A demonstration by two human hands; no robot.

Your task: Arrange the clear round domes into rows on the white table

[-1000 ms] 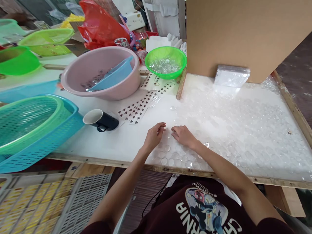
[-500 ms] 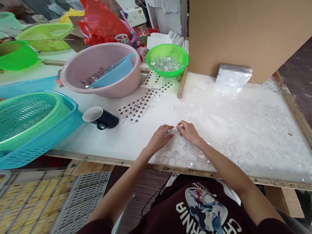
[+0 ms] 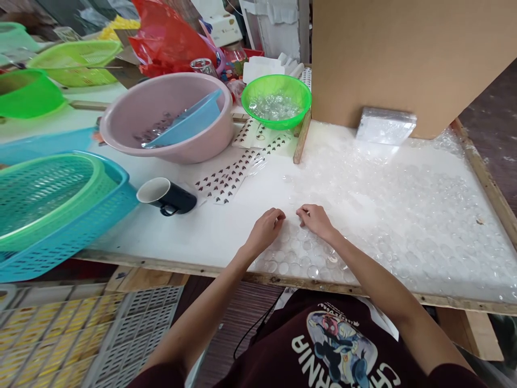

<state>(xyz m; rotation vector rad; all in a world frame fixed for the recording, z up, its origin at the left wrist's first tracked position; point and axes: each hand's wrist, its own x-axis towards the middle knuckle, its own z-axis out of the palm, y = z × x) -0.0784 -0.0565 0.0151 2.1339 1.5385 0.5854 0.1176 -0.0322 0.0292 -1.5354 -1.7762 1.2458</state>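
My left hand (image 3: pixel 265 227) is just above the white tabletop with its fingers curled together. Across a small gap, my right hand (image 3: pixel 316 220) has thumb and fingers pinched. Whatever either hand holds is too small or hidden to make out. Below and between them lie clear round discs (image 3: pixel 312 271), spread flat in close rows toward the front edge. Many more clear discs (image 3: pixel 420 253) cover the table to the right. A sheet of small dark printed motifs (image 3: pixel 223 180) lies beyond my left hand.
A dark mug (image 3: pixel 181 198) lies on its side at left, near stacked baskets (image 3: pixel 121 202). Behind stand a pink basin (image 3: pixel 202 145) with a blue scoop and a green bowl (image 3: pixel 293 121) of clear pieces. Cardboard (image 3: pixel 404 54) rises at back; wooden strips (image 3: pixel 484 183) edge the table.
My hands have moved slightly apart, and the fingers of both have curled in. The mug, bowls and discs stay where they were.
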